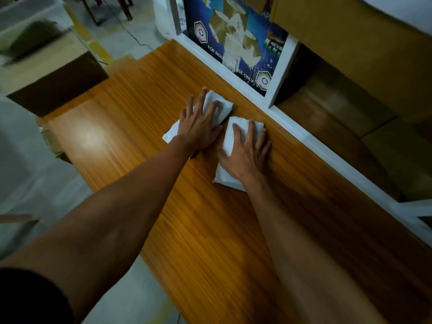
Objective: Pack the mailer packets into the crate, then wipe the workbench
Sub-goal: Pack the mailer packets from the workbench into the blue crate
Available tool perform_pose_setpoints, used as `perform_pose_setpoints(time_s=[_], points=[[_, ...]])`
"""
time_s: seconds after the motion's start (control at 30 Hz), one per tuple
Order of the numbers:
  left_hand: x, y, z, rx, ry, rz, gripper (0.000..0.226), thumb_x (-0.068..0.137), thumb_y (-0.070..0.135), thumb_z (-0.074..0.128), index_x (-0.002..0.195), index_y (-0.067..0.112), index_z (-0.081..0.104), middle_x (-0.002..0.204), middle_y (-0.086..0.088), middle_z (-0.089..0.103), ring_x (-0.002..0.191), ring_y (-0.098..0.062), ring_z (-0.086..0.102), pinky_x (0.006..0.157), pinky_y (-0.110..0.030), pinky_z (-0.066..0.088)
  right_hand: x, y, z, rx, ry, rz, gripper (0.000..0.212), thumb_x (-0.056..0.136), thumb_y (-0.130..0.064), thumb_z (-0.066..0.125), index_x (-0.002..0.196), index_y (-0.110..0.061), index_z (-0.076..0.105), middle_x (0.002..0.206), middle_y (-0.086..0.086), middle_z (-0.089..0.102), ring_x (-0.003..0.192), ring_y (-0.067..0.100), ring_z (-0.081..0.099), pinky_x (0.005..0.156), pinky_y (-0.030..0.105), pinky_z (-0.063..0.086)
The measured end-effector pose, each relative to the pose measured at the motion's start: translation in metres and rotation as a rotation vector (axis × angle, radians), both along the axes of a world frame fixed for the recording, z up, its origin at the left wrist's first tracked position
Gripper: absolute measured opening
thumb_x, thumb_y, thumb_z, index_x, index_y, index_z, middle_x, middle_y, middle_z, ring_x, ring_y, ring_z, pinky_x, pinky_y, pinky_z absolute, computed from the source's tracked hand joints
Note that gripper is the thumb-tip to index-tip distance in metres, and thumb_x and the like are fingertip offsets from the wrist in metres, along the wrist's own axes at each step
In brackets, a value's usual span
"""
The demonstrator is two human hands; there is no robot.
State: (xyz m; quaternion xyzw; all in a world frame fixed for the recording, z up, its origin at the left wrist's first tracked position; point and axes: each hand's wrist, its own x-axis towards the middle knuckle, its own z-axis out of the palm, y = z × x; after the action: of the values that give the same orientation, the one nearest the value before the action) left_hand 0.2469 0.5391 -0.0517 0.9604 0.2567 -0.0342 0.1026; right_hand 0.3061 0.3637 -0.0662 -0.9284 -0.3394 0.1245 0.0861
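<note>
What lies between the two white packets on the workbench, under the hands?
Nothing: the head view shows only a narrow strip of bare wooden workbench between the left packet under the left hand and the right packet under the right hand.

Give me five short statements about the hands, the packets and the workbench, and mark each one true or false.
1. Each hand lies on its own white packet. True: the left hand is on the left packet, the right hand on the right packet.
2. The packets lie on the wooden workbench. True.
3. The right hand has lifted its packet clear of the surface. False: the packet lies flat under spread fingers.
4. The packets sit at the bench's near left edge. False: they lie by the white frame along the far side.
5. The two packets are stacked. False: they lie side by side.
</note>
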Motion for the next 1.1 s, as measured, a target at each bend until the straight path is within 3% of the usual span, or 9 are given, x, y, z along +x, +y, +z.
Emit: perform_pose_setpoints(time_s=[0.07, 0.23, 0.43, 0.57, 0.67, 0.83, 0.97, 1.1], points=[[-0.004, 0.001, -0.011, 0.021, 0.024, 0.000, 0.077, 0.103, 0.064, 0.046, 0.167, 0.040, 0.011, 0.178, -0.011, -0.002, 0.158, -0.048, 0.012, 0.122, -0.068, 0.025, -0.004, 0.000, 0.000, -0.011, -0.001, -0.013, 0.091, 0.089, -0.069, 0.057, 0.164, -0.036, 0.016, 0.175, 0.012, -0.003, 0.158, 0.051, -0.003, 0.126, 0.065, 0.010], [-0.066, -0.063, -0.022, 0.111, -0.005, 0.098, 0.073, 0.104, 0.067, 0.032, 0.167, 0.033, 0.017, 0.174, -0.015, 0.016, 0.146, -0.048, 0.032, 0.110, -0.060, 0.036, -0.046, -0.043, -0.002, 0.052, -0.023, -0.011, 0.082, 0.086, -0.059, 0.063, 0.157, -0.034, 0.029, 0.175, 0.010, 0.007, 0.159, 0.048, 0.002, 0.124, 0.064, 0.020], [-0.160, -0.170, -0.021, 0.078, -0.039, 0.116, 0.073, 0.104, 0.063, 0.026, 0.169, 0.040, 0.003, 0.177, -0.013, 0.006, 0.146, -0.045, 0.031, 0.107, -0.059, 0.036, -0.121, -0.130, -0.004, 0.060, -0.038, -0.086, 0.068, 0.101, -0.062, 0.049, 0.162, -0.043, 0.027, 0.176, 0.001, 0.003, 0.158, 0.052, 0.005, 0.121, 0.066, 0.023], [-0.214, -0.237, -0.019, 0.043, -0.010, 0.083, 0.068, 0.109, 0.057, 0.029, 0.167, 0.047, -0.003, 0.178, -0.013, 0.000, 0.150, -0.045, 0.026, 0.110, -0.059, 0.035, -0.179, -0.195, 0.005, 0.020, -0.040, -0.100, 0.064, 0.100, -0.052, 0.055, 0.160, -0.045, 0.032, 0.175, 0.000, 0.012, 0.153, 0.047, 0.021, 0.114, 0.062, 0.038], [-0.253, -0.290, -0.012, 0.033, 0.053, 0.062, 0.066, 0.110, 0.055, 0.030, 0.168, 0.046, 0.000, 0.178, -0.015, 0.001, 0.150, -0.047, 0.026, 0.111, -0.060, 0.035, -0.228, -0.255, 0.009, 0.014, -0.069, -0.120, 0.065, 0.097, -0.045, 0.061, 0.157, -0.042, 0.039, 0.173, 0.001, 0.020, 0.148, 0.044, 0.030, 0.109, 0.060, 0.042], [-0.320, -0.394, 0.008, 0.023, 0.137, -0.040, 0.067, 0.109, 0.048, 0.036, 0.168, 0.042, 0.007, 0.176, -0.018, 0.004, 0.147, -0.048, 0.028, 0.111, -0.060, 0.035, -0.305, -0.367, 0.017, 0.000, -0.047, -0.190, 0.062, 0.097, -0.041, 0.060, 0.157, -0.038, 0.043, 0.173, 0.001, 0.021, 0.147, 0.043, 0.029, 0.114, 0.058, 0.036], [-0.348, -0.469, 0.026, -0.016, 0.139, -0.162, 0.065, 0.109, 0.051, 0.036, 0.168, 0.042, 0.011, 0.175, -0.018, 0.014, 0.143, -0.050, 0.035, 0.111, -0.060, 0.036, -0.342, -0.452, 0.029, 0.028, -0.025, -0.300, 0.061, 0.094, -0.045, 0.046, 0.155, -0.033, 0.048, 0.169, 0.004, 0.031, 0.143, 0.046, 0.037, 0.117, 0.060, 0.035], [-0.343, -0.533, 0.052, -0.086, 0.028, -0.259, 0.062, 0.108, 0.056, 0.036, 0.167, 0.042, 0.020, 0.170, -0.017, 0.030, 0.131, -0.048, 0.049, 0.101, -0.055, 0.046, -0.351, -0.529, 0.065, 0.116, -0.101, -0.424, 0.068, 0.091, -0.054, 0.033, 0.153, -0.031, 0.051, 0.165, 0.004, 0.038, 0.136, 0.043, 0.045, 0.109, 0.056, 0.043]])
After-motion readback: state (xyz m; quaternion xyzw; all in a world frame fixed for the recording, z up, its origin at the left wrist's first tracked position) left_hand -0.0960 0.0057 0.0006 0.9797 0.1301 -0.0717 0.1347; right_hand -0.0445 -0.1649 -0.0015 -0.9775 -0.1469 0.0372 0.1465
